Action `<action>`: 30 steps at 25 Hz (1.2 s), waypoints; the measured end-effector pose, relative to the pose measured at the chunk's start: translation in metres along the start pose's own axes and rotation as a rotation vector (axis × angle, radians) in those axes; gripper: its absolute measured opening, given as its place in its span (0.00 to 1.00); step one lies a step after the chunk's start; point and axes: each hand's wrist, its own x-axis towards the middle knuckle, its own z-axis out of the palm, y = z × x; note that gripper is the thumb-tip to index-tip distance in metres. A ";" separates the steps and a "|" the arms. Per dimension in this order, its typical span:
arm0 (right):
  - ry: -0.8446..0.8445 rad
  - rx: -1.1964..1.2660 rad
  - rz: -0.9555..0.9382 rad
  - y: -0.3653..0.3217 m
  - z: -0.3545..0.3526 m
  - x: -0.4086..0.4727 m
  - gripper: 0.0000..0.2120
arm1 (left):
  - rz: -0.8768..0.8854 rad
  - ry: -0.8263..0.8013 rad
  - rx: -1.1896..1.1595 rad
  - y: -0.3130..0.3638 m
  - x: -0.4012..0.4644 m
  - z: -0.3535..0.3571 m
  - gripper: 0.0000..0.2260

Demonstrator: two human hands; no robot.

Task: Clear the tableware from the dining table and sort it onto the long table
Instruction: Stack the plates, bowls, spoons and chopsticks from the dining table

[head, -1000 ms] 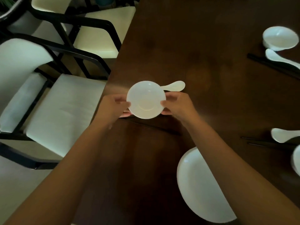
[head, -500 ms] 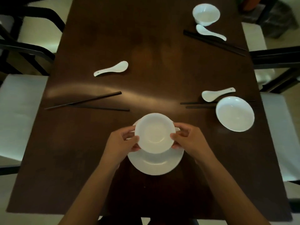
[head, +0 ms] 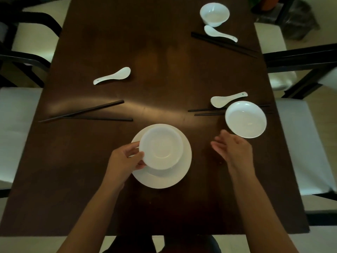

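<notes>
A small white bowl (head: pixel 161 149) sits on a white plate (head: pixel 164 178) at the near edge. A shallow white bowl (head: pixel 245 121) lies to the right, overlapping black chopsticks (head: pixel 206 112), a white spoon (head: pixel 227 99) just behind it. A deeper bowl (head: pixel 214 14) stands far right.

a dark brown wooden table (head: pixel 160 42) is flanked by black-framed chairs (head: pixel 299 57) with pale cushions (head: pixel 16 125). a light floor (head: pixel 321 241) is seen. a band of light is reflected across the tabletop.
</notes>
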 end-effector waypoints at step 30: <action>-0.502 -0.836 -0.414 0.015 0.051 -0.031 0.19 | -0.078 -0.106 -0.058 0.012 0.000 -0.008 0.08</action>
